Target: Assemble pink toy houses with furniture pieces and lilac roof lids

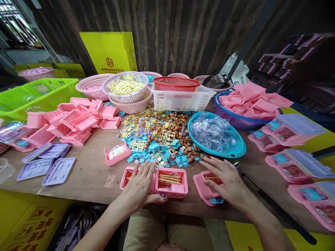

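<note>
My left hand (140,183) lies with fingers stretched over a small pink box and hides much of it. Touching that box on its right is an open pink box (183,181) with cream plastic sticks and pink parts inside. My right hand (230,179) is spread over the right side of a pink tray-like piece (200,184), which has a blue tab at its front and sticks inside. Beyond my hands spreads a pile of blue clips (154,153), brown pieces (180,125) and cream part frames (138,145). A filled pink box (117,153) stands left of the pile.
Pink boxes (78,120) and purple lids (59,170) lie left. A turquoise basin (192,129) holds clear bags. Baskets, including a white one (180,99), line the back. Finished-looking pink packs (295,165) stand right, beside a black-handled rod (282,205).
</note>
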A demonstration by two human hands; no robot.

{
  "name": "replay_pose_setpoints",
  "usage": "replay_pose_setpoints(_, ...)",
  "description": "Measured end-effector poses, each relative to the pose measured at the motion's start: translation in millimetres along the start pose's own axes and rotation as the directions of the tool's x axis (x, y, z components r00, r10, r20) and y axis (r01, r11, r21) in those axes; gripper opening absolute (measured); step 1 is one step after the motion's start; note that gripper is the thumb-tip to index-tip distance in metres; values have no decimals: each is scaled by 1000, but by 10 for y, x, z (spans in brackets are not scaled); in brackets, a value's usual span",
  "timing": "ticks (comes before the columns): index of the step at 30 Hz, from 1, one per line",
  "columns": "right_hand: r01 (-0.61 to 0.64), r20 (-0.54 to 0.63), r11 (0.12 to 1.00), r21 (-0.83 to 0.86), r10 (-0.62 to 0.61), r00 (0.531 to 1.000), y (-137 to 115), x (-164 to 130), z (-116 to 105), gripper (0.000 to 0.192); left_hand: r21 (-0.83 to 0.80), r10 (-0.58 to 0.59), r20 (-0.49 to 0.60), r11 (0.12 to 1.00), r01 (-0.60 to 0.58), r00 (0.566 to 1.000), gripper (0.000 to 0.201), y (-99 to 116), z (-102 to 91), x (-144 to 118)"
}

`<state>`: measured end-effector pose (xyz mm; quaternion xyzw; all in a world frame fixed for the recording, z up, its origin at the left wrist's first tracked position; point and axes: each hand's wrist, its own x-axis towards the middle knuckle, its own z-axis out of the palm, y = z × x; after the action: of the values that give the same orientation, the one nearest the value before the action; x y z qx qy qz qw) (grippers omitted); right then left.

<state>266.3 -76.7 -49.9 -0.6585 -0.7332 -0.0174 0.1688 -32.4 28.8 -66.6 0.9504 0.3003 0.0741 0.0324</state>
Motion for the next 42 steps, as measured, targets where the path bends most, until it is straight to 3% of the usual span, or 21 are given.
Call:
replay_pose_setpoints(3,-86,-23,993,-82,84,996,177,-130,96,44,7,-63,42,998,63,997,100,65,18,60)
replay_pose_setpoints(9,-130,-170,985,-114,109,979,-252,-43,255,40,-40,-20,68,999,23,997,96,163,-54,93)
replay_pose_setpoints(13,75,-231,992,-97,-95,968,-500,197,239,33,-38,-46,149,998,52,988,96,292,-39,157)
replay_pose_setpoints(17,297,-180,941,-162,-324,929,-655,376,317,34,-90,-51,140,994,64,989,96,323,-44,184)
replay_pose_setpoints(22,301,-199,941,-155,-328,923,-627,373,454,38,-193,-50,146,978,78,988,98,238,-63,94)
replay_pose_setpoints(26,328,-274,934,-143,-355,894,-614,409,460,36,-323,-39,74,944,61,997,94,221,-48,39)
replay_pose_setpoints(30,456,-261,888,-67,-456,851,-849,631,339,29,-506,-23,2,862,21,1000,85,234,-196,-7)
replay_pose_setpoints(32,535,-200,845,9,-523,829,-1073,830,277,27,-611,-107,-62,790,47,992,68,152,-319,-82)
replay_pose_setpoints(34,596,-97,800,68,-589,802,-1362,1097,260,25,-689,-313,-134,712,138,940,47,-69,-412,-231)
replay_pose_setpoints(35,621,-30,779,88,-621,783,-1529,1253,281,23,-708,-442,-167,676,205,881,38,-243,-436,-336)
replay_pose_setpoints(37,658,129,744,116,-668,733,-1901,1589,400,19,-672,-667,-201,627,394,718,30,-697,-438,-591)
replay_pose_setpoints(38,689,193,715,119,-697,691,-2102,1755,499,22,-606,-767,-232,595,528,598,28,-959,-425,-727)
replay_pose_setpoints(39,731,255,674,109,-729,635,-2307,1911,619,24,-517,-851,-279,524,677,445,28,-1228,-409,-858)
replay_pose_setpoints(40,755,269,645,120,-753,600,-2513,2051,757,23,-483,-881,-310,469,740,356,30,-1491,-396,-977)
replay_pose_setpoints(42,792,269,592,152,-795,543,-2907,2271,1052,21,-425,-892,-356,419,802,277,32,-1956,-384,-1152)
